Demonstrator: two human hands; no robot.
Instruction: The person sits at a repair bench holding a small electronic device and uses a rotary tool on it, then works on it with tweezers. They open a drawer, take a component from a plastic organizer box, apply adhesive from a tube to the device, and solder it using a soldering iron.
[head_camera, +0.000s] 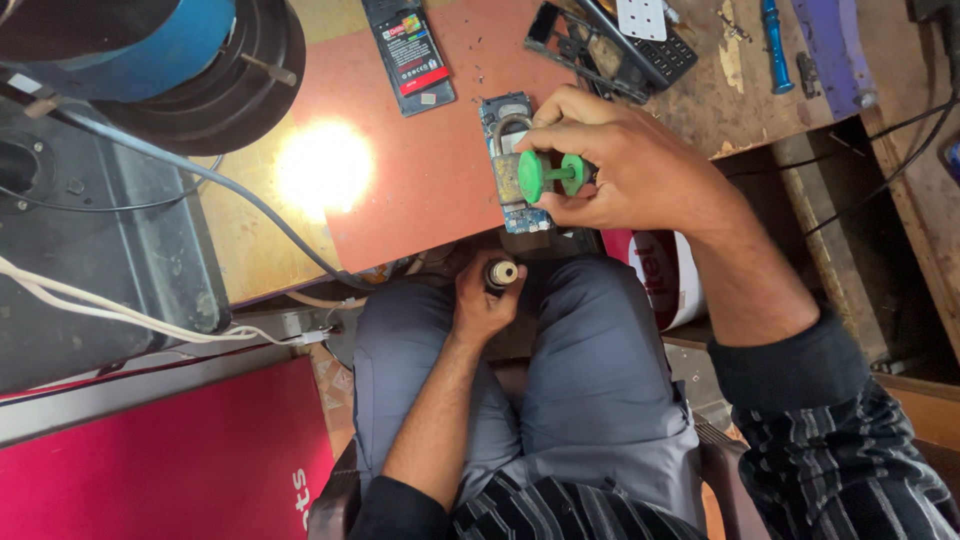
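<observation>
Right hand (625, 170) pinches a green tool (548, 176) over the fragile phone board (512, 165); left hand (482, 300), nearer the lap, grips a small bottle (500, 274).

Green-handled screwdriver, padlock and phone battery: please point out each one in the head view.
green-handled screwdriver (545, 176), head view, on the round green handle end.
padlock (507, 178), head view, on its brass body.
phone battery (409, 52), head view, on its label face.
</observation>
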